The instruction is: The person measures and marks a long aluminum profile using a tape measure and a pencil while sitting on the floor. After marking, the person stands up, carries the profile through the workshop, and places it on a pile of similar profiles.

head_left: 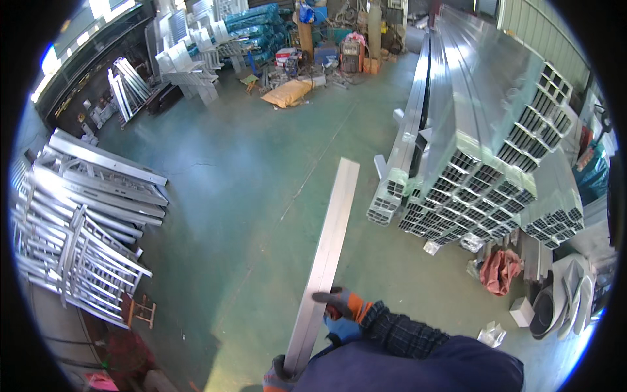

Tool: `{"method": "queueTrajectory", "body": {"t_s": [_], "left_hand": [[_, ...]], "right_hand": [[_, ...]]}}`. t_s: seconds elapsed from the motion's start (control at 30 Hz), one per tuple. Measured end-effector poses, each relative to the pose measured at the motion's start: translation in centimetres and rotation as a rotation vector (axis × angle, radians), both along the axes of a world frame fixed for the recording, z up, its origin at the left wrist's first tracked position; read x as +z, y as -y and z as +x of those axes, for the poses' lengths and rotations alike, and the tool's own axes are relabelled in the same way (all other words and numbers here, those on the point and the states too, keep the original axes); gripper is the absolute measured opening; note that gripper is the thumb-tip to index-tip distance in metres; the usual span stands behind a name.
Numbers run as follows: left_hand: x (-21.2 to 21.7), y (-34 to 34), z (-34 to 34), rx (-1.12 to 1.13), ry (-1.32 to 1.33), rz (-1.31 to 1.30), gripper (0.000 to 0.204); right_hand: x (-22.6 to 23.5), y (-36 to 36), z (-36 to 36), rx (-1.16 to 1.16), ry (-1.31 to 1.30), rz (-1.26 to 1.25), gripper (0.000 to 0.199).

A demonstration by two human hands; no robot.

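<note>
A long silver metal profile (324, 261) slants across the lower middle, its far end pointing away from me over the green floor. My right hand (339, 304), in an orange and dark grey glove, is closed on the profile's right side, partway along. At the near end, my left hand (279, 375) is wrapped round the profile, in a similar glove; the picture's lower edge cuts part of it off. A dark checked sleeve and dark blue clothing show below my right hand.
Wrapped bundles of square metal tubes (467, 189) are stacked at the right. Silver frames with rungs (78, 222) are piled at the left, near a small wooden stool (142, 311). A red cloth (501, 270) lies before the tubes. Farther back lies a tan sack (287, 93).
</note>
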State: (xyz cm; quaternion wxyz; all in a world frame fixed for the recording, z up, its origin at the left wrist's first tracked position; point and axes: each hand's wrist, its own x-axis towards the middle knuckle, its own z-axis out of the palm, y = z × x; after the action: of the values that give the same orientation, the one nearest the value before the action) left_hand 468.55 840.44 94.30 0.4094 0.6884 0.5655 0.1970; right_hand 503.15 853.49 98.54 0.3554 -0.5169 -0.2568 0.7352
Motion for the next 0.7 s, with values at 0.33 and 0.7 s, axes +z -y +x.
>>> {"method": "queueTrajectory", "body": {"t_s": [0.33,0.7], "left_hand": [[11.7,-48.7,12.1,0.019,0.352,-0.479,0.036],[11.5,-102.9,26.9,-0.196,0.370,-0.673,0.036]], "right_hand": [[5.9,-44.8,10.8,-0.084,-0.069,0.054,0.055],[6.7,-90.2,27.8,-0.354,-0.048,0.042,0.053]]}}
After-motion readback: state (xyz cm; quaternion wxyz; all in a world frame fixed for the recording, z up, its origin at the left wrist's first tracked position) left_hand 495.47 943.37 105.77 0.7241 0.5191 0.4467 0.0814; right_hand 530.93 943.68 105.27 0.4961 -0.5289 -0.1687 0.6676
